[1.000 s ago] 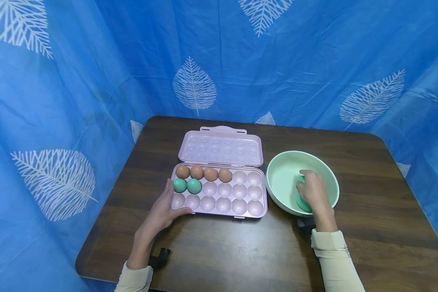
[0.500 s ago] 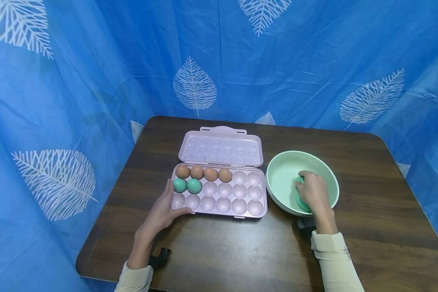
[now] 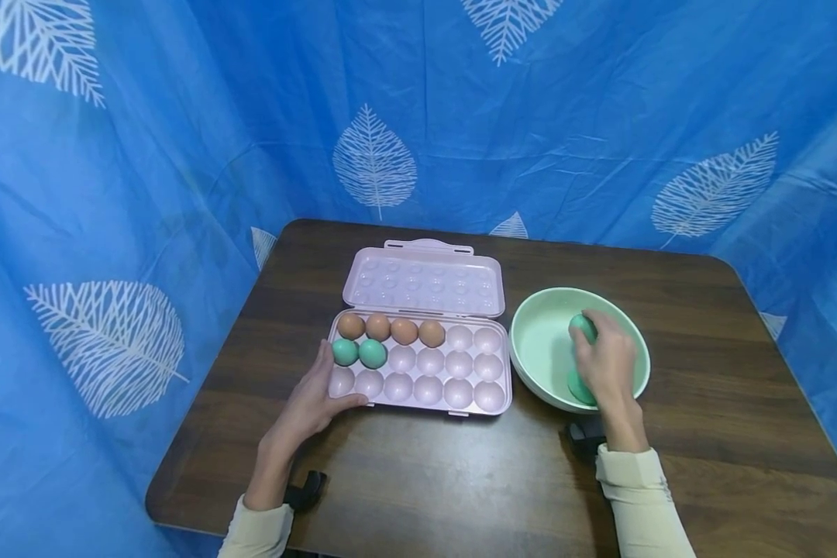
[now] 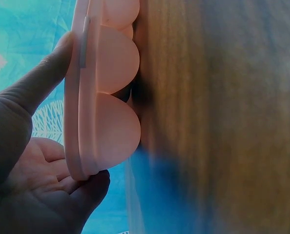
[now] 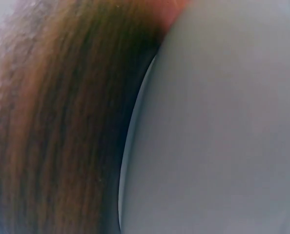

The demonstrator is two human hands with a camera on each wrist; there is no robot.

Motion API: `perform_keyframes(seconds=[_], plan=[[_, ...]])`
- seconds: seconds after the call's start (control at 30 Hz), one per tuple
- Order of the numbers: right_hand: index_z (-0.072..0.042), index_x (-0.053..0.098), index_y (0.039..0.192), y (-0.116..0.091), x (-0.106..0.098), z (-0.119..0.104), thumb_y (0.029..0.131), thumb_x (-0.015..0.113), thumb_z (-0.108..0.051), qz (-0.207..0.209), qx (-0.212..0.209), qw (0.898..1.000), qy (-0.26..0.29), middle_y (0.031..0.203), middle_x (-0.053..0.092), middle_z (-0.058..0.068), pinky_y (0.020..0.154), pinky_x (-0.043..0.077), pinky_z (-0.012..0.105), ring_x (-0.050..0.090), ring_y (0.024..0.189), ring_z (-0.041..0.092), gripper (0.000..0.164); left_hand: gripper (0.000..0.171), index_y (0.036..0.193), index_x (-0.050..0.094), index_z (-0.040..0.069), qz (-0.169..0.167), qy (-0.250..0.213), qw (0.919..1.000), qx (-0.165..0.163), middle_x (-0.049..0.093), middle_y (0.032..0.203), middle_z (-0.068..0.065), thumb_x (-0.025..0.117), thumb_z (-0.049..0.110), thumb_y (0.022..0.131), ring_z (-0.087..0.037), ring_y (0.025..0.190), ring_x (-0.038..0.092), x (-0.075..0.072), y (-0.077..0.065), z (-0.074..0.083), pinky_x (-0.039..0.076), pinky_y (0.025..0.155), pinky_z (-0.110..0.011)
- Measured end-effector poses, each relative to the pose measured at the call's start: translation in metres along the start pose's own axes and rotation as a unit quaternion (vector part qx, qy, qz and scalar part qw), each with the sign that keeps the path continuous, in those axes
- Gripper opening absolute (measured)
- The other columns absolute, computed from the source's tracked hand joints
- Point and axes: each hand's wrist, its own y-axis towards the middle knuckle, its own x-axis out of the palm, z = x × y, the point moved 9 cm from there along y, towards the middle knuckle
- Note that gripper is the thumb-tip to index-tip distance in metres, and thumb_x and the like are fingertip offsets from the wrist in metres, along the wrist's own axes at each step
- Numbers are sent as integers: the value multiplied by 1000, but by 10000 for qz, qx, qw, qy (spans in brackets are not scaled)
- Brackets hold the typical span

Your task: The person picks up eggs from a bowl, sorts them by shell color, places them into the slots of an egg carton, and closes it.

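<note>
A pink egg box (image 3: 428, 364) lies with its lid (image 3: 424, 280) folded back. Four-by-row is not needed: several brown eggs (image 3: 378, 326) fill the left part of its back row, and two green eggs (image 3: 373, 353) sit at the left of the middle row. My left hand (image 3: 310, 404) grips the box's front left corner, thumb along the front edge; in the left wrist view the fingers (image 4: 89, 195) curl round the corner. Over the light green bowl (image 3: 540, 341), my right hand (image 3: 608, 360) pinches a green egg (image 3: 583, 327). Another green piece (image 3: 580, 387) shows below that hand, partly hidden.
The bowl stands close to the box's right end, its outer wall (image 5: 223, 136) filling much of the right wrist view. Both rest on a dark wooden table (image 3: 418, 480). A blue curtain (image 3: 251, 93) with white leaf prints hangs behind and to the sides.
My right hand has risen a little inside the bowl and the green egg has come up with it. My left hand keeps its place on the box.
</note>
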Motion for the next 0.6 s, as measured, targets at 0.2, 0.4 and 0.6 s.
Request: perform_keyframes(seconds=[0.2,0.4,0.6], plan=[[11,68,106,-2,-13,-7,82,76,0,766,-482,9941,601,102,68,27,86,50,40,64,95,41,27,122,159,-1,9,2,-40,10000,79,1,164,-17,83,44,77,-42,147,11,0,0,2,19,113,-58],[10,70,104,-5,-21,-12,79,77,7,1087,-351,9830,1436,99,69,25,88,46,11,65,97,30,26,122,159,0,9,34,-87,9999,115,1,164,-16,84,44,77,-42,147,12,0,1,4,20,112,-58],[17,67,101,-12,-37,-58,75,74,18,1179,-493,9699,2071,98,68,26,88,52,23,66,98,21,27,123,158,0,8,31,-44,10000,74,1,164,-18,83,44,77,-43,147,12,-1,1,2,19,112,-59]])
